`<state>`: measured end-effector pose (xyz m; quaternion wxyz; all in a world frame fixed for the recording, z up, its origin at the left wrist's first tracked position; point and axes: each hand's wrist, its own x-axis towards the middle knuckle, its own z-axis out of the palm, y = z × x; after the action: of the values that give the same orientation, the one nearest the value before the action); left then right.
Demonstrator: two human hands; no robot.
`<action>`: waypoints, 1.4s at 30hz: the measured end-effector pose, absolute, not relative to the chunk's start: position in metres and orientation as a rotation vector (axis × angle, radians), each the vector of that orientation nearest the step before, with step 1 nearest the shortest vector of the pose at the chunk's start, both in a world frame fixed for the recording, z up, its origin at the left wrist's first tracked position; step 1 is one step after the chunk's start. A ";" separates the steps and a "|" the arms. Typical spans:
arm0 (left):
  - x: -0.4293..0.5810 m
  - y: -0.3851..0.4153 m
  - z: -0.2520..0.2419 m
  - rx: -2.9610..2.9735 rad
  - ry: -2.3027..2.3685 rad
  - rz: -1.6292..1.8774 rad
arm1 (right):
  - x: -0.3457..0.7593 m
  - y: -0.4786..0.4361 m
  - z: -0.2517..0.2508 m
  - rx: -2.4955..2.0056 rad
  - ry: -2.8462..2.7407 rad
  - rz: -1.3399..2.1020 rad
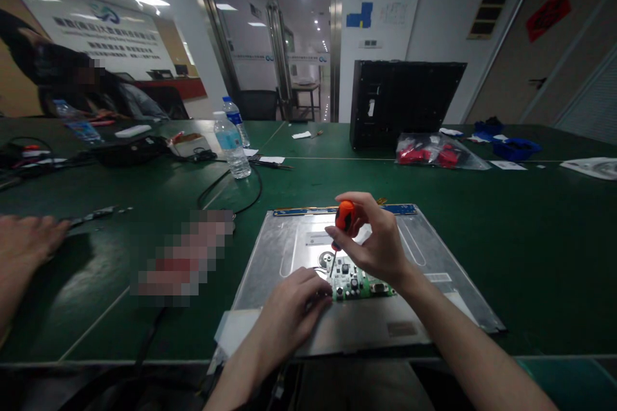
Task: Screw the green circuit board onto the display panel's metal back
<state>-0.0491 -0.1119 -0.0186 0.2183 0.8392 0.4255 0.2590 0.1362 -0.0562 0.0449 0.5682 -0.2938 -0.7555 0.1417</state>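
A grey metal display panel [434, 250] lies flat on the green table near the front edge. A small green circuit board [359, 282] sits on its middle. My right hand [380, 237] is closed round an orange-handled screwdriver [343, 221], held upright with its tip down at the board's left corner. My left hand [294, 308] rests on the panel just left of the board, its curled fingers pressing at the board's edge beside the screwdriver tip.
Two water bottles [231, 144] and black cables [241, 189] lie beyond the panel at left. A black case [400, 103] and a bag of red parts [434, 154] stand behind. Another person's hand [24, 244] rests at far left; a person sits at the back left.
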 end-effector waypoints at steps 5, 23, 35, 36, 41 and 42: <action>-0.048 -0.113 -0.014 2.300 1.212 0.703 | 0.137 -0.056 0.045 -0.677 -1.760 0.391; -0.048 -0.111 -0.017 2.351 1.175 0.714 | 0.133 -0.058 0.041 -0.631 -1.828 0.397; -0.045 -0.116 -0.006 2.351 1.201 0.707 | 0.130 -0.058 0.038 -0.623 -1.883 0.364; -0.045 -0.116 -0.006 2.351 1.199 0.711 | 0.130 -0.058 0.038 -0.620 -1.883 0.356; -0.045 -0.115 -0.008 2.345 1.194 0.731 | 0.130 -0.058 0.036 -0.614 -1.893 0.328; -0.045 -0.115 -0.008 2.342 1.194 0.736 | 0.130 -0.058 0.036 -0.614 -1.894 0.323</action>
<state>-0.0450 -0.1154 -0.0081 0.2046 0.8398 0.4281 0.2638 0.1299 -0.0578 0.0355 0.5333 -0.2576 -0.7943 0.1353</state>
